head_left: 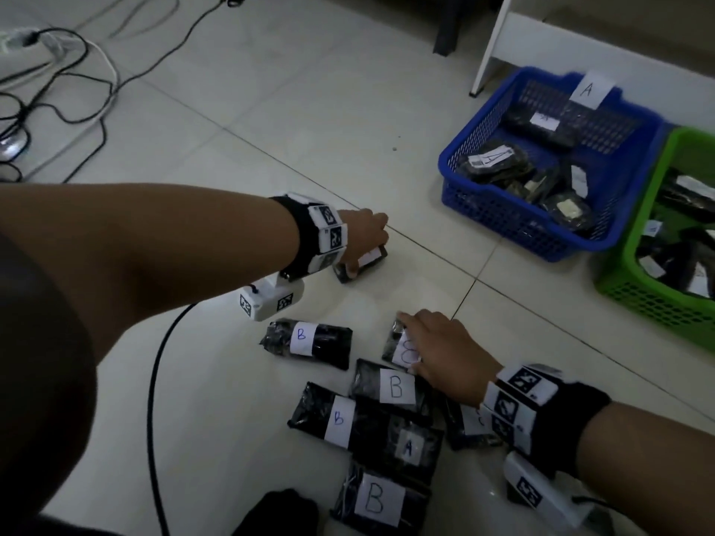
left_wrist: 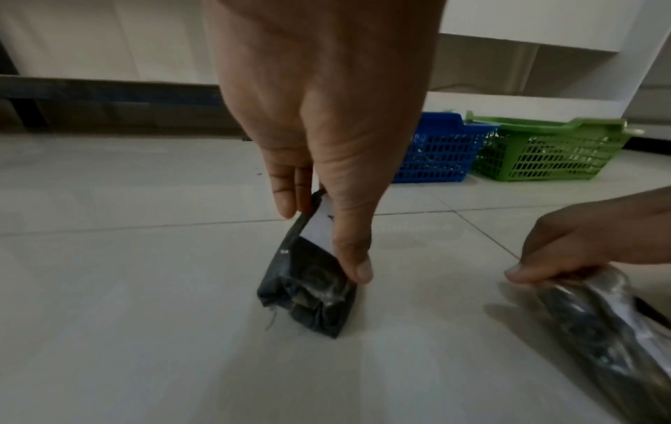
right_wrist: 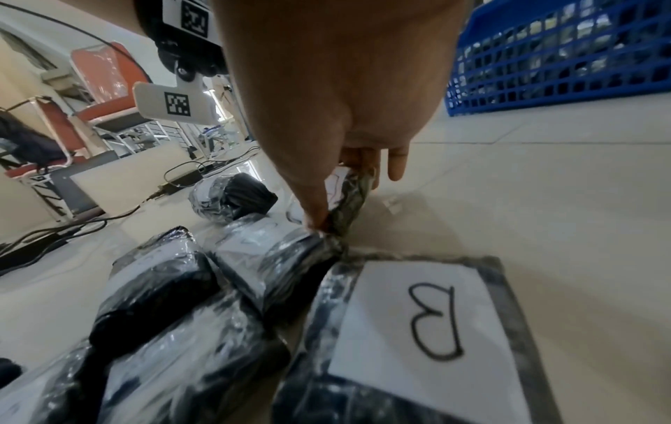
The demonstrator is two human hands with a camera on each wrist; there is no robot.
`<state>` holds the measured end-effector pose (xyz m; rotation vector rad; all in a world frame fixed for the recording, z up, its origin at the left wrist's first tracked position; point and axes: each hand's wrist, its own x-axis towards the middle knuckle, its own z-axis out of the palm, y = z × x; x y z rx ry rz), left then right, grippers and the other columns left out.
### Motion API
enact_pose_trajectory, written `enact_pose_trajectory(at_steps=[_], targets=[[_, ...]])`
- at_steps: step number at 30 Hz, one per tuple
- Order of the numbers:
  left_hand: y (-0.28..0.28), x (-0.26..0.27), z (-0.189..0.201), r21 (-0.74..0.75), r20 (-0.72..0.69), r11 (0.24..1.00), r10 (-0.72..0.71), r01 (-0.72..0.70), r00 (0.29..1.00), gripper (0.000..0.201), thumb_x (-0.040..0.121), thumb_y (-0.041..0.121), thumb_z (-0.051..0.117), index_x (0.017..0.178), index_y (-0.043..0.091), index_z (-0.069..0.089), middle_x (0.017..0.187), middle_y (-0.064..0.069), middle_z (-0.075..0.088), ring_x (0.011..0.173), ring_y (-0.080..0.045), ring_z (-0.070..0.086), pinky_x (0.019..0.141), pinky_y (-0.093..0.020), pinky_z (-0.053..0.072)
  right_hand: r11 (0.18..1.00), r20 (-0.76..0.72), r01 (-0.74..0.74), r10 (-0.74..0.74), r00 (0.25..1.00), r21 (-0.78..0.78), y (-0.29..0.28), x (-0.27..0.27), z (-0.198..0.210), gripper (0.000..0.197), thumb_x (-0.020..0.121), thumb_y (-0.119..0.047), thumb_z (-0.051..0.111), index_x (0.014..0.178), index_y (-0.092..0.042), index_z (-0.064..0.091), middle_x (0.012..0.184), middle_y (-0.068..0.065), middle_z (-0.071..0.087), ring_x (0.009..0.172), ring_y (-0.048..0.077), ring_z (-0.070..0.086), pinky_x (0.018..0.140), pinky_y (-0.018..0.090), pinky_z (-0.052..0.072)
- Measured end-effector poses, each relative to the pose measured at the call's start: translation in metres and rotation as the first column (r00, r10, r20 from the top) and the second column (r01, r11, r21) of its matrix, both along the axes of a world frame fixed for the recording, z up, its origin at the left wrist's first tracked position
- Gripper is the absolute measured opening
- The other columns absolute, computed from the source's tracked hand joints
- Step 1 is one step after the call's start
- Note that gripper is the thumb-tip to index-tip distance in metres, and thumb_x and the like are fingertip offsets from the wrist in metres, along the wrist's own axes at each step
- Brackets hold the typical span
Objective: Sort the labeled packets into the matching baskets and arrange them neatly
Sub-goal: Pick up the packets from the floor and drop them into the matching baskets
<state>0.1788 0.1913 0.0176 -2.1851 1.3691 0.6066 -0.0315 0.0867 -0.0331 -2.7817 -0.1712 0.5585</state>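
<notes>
My left hand (head_left: 367, 245) (left_wrist: 323, 238) pinches a small black packet (head_left: 361, 266) (left_wrist: 308, 275) between thumb and fingers, low over the tiled floor; its white label is mostly covered. My right hand (head_left: 416, 340) (right_wrist: 354, 198) grips the edge of a black packet marked B (head_left: 402, 350) (right_wrist: 348, 206) at the top of the pile. Several more packets lie below it, marked B (head_left: 309, 340) (head_left: 394, 386) (right_wrist: 428, 321) and one marked A (head_left: 406, 446). The blue basket (head_left: 499, 222) (left_wrist: 435, 155) tagged A holds several packets. The green basket (head_left: 650, 303) (left_wrist: 544, 155) stands beside it, also with packets inside.
Tangled cables (head_left: 58, 90) and a power strip lie at the far left. A black cable (head_left: 154, 381) runs along the floor by my left arm. A white furniture leg (head_left: 491, 44) stands behind the blue basket. Orange chairs (right_wrist: 101, 86) stand farther off.
</notes>
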Motion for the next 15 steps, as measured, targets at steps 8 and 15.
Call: enact_pose_trajectory(at_steps=[8, 15], targets=[[-0.015, 0.0, 0.014, -0.194, -0.166, 0.966, 0.14, -0.172, 0.976, 0.047, 0.077, 0.027, 0.076, 0.115, 0.009, 0.055, 0.119, -0.011, 0.049, 0.106, -0.025, 0.046, 0.077, -0.028, 0.038, 0.872, -0.019, 0.324, -0.342, 0.94, 0.368, -0.033, 0.013, 0.025, 0.054, 0.083, -0.008, 0.056, 0.131, -0.022, 0.035, 0.1, -0.003, 0.047, 0.084, 0.019, 0.055, 0.08, 0.036, 0.049], [-0.075, -0.01, 0.041, -0.325, -0.659, 0.734, 0.277, -0.596, 0.7, 0.039, 0.085, 0.022, 0.067, 0.116, 0.016, 0.045, 0.105, -0.006, 0.056, 0.081, -0.017, 0.059, 0.072, -0.03, 0.054, 0.743, 0.216, 0.55, -0.65, 0.729, 0.38, -0.117, 0.007, 0.077, 0.027, 0.083, -0.008, 0.056, 0.108, -0.016, 0.05, 0.094, 0.001, 0.055, 0.085, 0.021, 0.054, 0.071, 0.029, 0.042]])
